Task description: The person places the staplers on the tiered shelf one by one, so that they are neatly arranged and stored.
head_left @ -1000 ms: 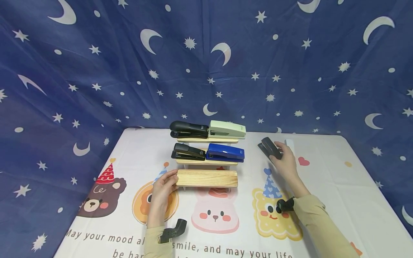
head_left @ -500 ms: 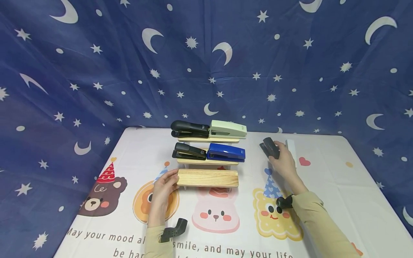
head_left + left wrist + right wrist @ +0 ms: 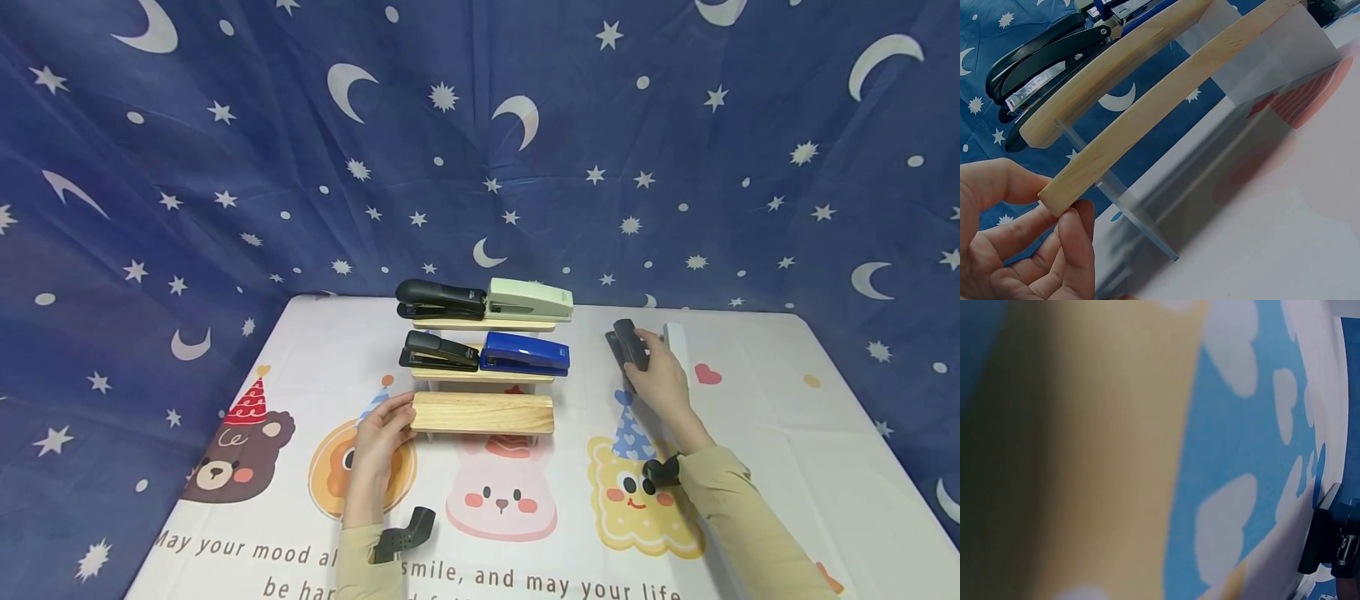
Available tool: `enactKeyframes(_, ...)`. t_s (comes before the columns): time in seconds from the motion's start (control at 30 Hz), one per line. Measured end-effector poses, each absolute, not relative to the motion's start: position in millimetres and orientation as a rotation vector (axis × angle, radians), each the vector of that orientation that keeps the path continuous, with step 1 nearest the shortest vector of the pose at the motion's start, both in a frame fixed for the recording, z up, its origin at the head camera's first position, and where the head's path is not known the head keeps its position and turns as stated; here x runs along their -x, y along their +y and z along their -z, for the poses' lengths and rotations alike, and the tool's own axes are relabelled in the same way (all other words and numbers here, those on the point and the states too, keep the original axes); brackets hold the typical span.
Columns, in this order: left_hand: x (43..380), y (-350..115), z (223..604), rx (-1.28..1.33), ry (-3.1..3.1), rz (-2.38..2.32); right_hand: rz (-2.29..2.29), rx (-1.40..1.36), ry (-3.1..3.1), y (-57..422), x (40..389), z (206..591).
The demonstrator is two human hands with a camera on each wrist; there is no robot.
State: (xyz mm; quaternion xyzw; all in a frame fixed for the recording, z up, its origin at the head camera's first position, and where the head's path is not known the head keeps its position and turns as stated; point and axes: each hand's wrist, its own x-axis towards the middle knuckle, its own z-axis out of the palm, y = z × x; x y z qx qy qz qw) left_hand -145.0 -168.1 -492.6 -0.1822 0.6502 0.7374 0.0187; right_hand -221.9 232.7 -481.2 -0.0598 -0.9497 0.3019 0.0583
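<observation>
At the bottom tier of a small wooden rack, my left hand (image 3: 378, 437) pinches the left end of the bare wooden shelf (image 3: 483, 413). The left wrist view shows thumb and fingers at the shelf board's (image 3: 1147, 122) end. Out to the right, my right hand (image 3: 663, 383) grips a dark grey stapler (image 3: 627, 342) close over the tablecloth, its front pointing away. Only a corner of that stapler (image 3: 1325, 540) shows in the right wrist view. A narrow white object (image 3: 677, 340) lies just beyond the right hand, partly hidden by it.
A black stapler (image 3: 440, 300) and a pale green stapler (image 3: 528, 300) sit on the top tier. The middle tier holds a black stapler (image 3: 440, 351) and a blue stapler (image 3: 525, 353). A starry blue curtain (image 3: 480, 150) hangs behind the printed white tablecloth (image 3: 787, 417).
The right hand has turned the dark grey stapler so that it points more straight away, and shifted it slightly to the right. The left hand stays on the shelf end.
</observation>
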Motion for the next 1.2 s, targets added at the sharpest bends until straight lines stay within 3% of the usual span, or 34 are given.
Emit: enactKeyframes(1.2,145.4,-166.9,492.1,0.570,2.048,-2.248,-1.161,0.281,-2.860,227.2,208.1,486.1)
